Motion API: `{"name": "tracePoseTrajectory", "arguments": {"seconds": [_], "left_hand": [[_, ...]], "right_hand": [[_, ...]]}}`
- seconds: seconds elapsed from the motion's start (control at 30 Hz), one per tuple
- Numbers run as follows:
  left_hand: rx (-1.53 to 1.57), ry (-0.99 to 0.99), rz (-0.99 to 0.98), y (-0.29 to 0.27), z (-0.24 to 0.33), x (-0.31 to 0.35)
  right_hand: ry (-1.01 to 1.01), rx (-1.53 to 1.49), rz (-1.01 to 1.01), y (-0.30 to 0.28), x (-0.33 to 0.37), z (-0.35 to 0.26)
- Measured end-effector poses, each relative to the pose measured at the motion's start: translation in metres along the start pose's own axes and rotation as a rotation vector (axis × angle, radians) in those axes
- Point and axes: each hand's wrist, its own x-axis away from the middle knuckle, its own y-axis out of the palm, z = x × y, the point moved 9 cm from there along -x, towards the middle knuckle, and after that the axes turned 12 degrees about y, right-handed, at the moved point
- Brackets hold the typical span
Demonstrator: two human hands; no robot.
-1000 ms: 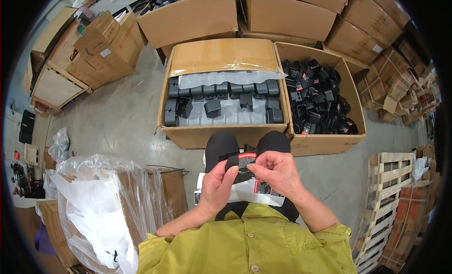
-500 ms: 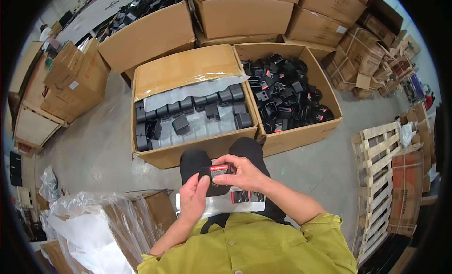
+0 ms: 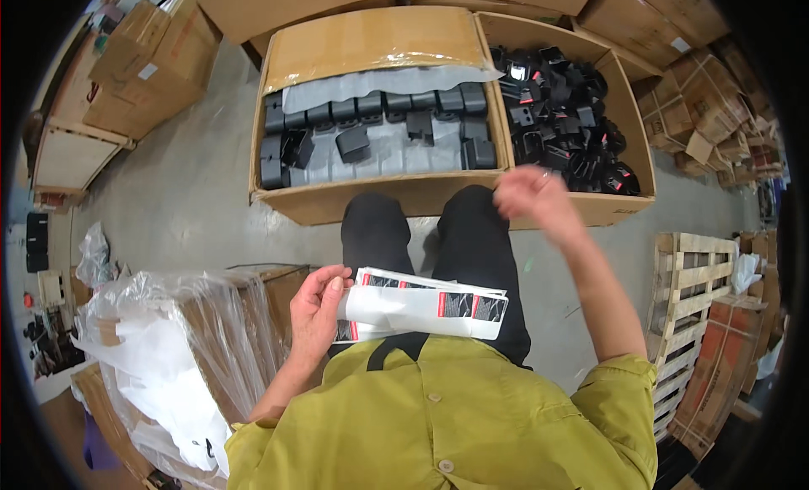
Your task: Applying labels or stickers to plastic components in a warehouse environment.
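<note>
White sheets (image 3: 396, 315) with red-and-black labels lie across my lap. My left hand (image 3: 315, 315) is at their left end, thumb and fingers a little apart; no black part shows in it. Raised past my right knee, my right hand (image 3: 539, 202) is blurred by motion in front of the right-hand carton (image 3: 581, 208). Its fingers are smeared, so I cannot make out whether they hold anything. That carton is heaped with black plastic parts (image 3: 560, 123), several with red-and-black labels.
An open carton (image 3: 379, 195) ahead of my knees holds rows of black plastic housings (image 3: 354, 143) over grey-white sheeting. Plastic-wrapped cardboard (image 3: 211, 347) stands close on my left. A wooden pallet (image 3: 691, 271) leans at right, beside a strapped carton (image 3: 720, 372). More boxes stand behind.
The labelled black part that both hands held is gone from my lap. My right hand has swung forward and right to the carton; my left has moved to the sheets' left end.
</note>
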Motion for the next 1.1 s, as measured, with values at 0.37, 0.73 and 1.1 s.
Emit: {"name": "tracePoseTrajectory", "arguments": {"seconds": [0.37, 0.73, 1.1], "left_hand": [[0.018, 0.038, -0.008, -0.006, 0.02, 0.024], [0.037, -0.147, -0.263, 0.023, -0.007, 0.053], [0.3, -0.355, -0.331, 0.064, -0.012, 0.061]], "right_hand": [[-0.525, 1.11, -0.074, 0.157, 0.093, 0.032], [-0.448, 0.791, -0.106, 0.138, 0.079, 0.037], [0.098, -0.097, -0.366, 0.121, 0.068, 0.036]]}}
